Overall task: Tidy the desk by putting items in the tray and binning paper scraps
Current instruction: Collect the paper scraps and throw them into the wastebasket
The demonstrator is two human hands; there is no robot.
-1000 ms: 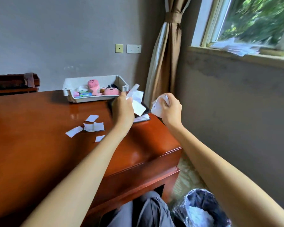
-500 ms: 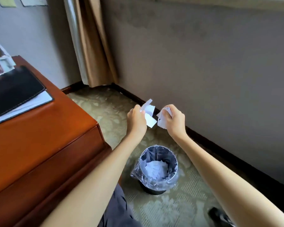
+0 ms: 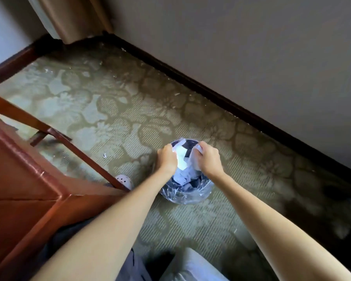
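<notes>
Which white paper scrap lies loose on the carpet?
The tiny white scrap beside the red-brown wooden desk, left of the left hand; the other scraps are gripped in hands or inside the black lined bin.

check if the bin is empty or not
Not empty: crumpled paper lies inside the bin, below the scraps held by left hand and right hand.
</notes>
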